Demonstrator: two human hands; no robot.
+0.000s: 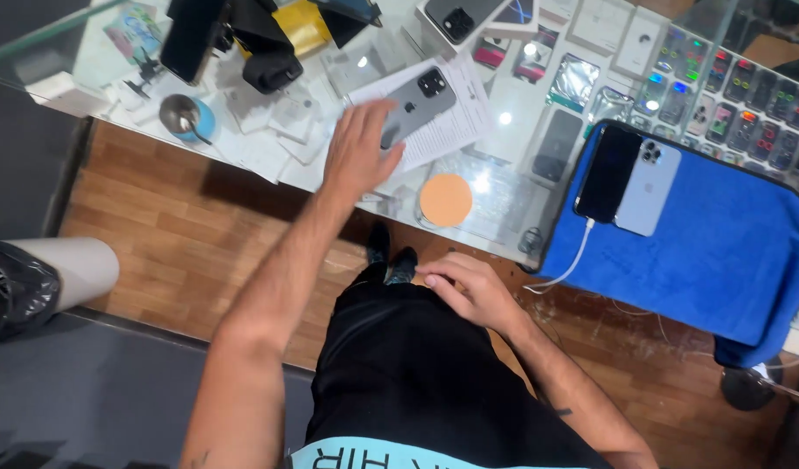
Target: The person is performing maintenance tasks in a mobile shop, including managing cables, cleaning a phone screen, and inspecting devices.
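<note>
The left hand reaches out over the glass bench, fingers spread flat, its fingertips touching the lower end of a grey phone that lies face down on a printed paper sheet. The right hand rests loosely curled on the person's black trousers, holding nothing. A round orange disc lies just beside the left hand; two more phones rest on a blue cloth

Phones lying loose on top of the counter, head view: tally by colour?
Grey phone, back up, under the left hand fingers: 1
Grey phone at the top edge: 1
Black phone on the blue cloth: 1
Light blue phone beside it: 1
Total: 4
</note>
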